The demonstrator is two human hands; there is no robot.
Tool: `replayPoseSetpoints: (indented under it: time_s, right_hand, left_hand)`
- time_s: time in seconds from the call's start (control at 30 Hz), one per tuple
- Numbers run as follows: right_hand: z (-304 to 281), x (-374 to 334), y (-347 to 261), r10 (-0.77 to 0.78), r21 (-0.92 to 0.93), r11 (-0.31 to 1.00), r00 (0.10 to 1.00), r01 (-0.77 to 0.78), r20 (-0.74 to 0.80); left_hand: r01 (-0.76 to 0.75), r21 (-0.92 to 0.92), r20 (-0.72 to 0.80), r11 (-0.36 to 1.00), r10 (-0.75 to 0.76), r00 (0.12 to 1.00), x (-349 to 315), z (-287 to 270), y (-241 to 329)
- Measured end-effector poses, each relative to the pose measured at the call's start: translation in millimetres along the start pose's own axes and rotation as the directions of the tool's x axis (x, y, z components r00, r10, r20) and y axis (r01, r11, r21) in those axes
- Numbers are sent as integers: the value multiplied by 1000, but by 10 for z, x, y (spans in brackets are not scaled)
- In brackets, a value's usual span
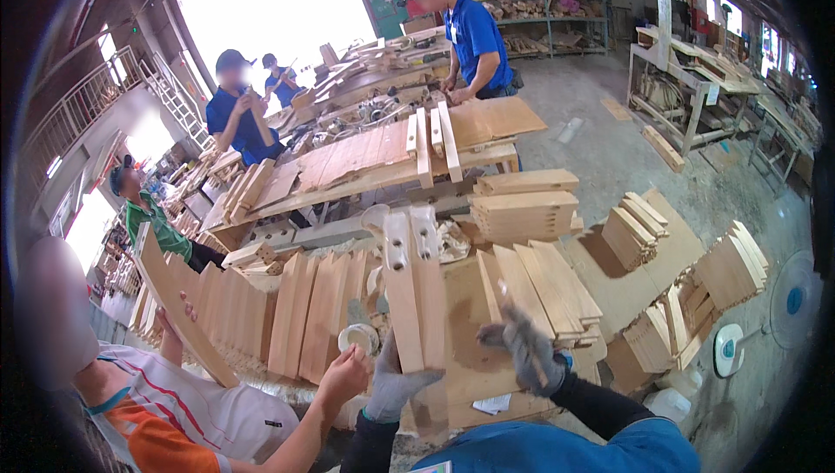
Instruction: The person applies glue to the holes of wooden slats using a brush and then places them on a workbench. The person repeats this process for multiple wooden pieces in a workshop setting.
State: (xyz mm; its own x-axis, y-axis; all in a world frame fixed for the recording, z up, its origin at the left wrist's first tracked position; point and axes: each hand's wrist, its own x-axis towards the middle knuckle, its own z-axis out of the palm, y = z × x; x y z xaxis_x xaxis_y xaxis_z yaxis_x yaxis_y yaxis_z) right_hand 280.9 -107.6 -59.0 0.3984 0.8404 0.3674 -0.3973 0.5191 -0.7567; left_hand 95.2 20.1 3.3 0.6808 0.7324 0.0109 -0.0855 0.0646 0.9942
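My left hand [400, 390], in a grey glove, is closed around the lower part of two pale wooden pieces [413, 299]. They stand side by side, nearly upright, and their upper ends have dark round holes. To the right, my gloved right hand [526, 351] is over the bench beside a stack of flat wooden boards [548, 286]. A thin light thing shows at its fingers; it is too blurred to name. A white cup-like container [358, 338] is left of the wooden pieces, next to a co-worker's hand [345, 373].
At my left a co-worker steadies a long board [178, 303]. Rows of upright boards [291, 316] line the bench. Piled wooden parts [526, 203] lie beyond, more [731, 264] at right near a fan [729, 351]. People in blue work at a far table [348, 160].
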Motion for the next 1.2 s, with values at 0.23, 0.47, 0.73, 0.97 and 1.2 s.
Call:
replayPoseSetpoints:
  time_s: [0.23,0.47,0.73,0.97,1.2]
  right_hand:
    - [-183,-312,348,300,-259,930,947,-262,119]
    - [-398,467,-79,474,545,760,876,-354,-93]
    - [-993,2382,-352,24,-372,922,978,-102,-209]
    - [-2055,3804,178,61,-377,909,953,-176,-297]
    - [-2256,3915,418,-31,-540,817,921,-201,-389]
  left_hand:
    - [-48,-241,-153,969,10,988,760,471,280]
    - [-159,-197,-4,967,161,987,1327,963,494]
    - [170,-264,-41,950,-187,982,864,650,-326]
    - [253,-289,-111,923,-295,949,633,479,-663]
    - [338,-352,-162,873,-412,897,590,494,-549]
